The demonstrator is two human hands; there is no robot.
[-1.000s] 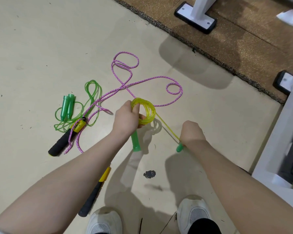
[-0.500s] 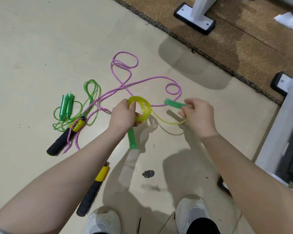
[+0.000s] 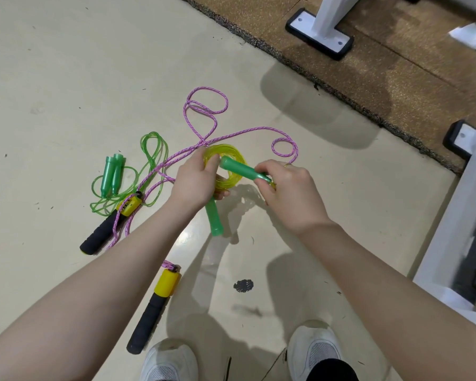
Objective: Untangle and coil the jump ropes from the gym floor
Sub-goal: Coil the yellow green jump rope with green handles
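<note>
**Yellow rope: tucking the last handle into the coil**

Left hand (image 3: 195, 182) is gripping the yellow coil (image 3: 228, 166) above the floor (image 3: 66, 78), one green handle (image 3: 214, 218) hanging below it. Right hand (image 3: 286, 188) is pinching the second handle (image 3: 242, 169), pointing it into the loop. Best to push it through and snug the tail so the turns aren't springing open. Both wrists bent inward, forearms converging. Pink rope (image 3: 245, 132) and green rope (image 3: 151, 149) lying tangled, not coiled yet.

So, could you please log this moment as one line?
left hand: holds yellow rope coil | right hand: pinches green handle | pink rope: on floor
</note>
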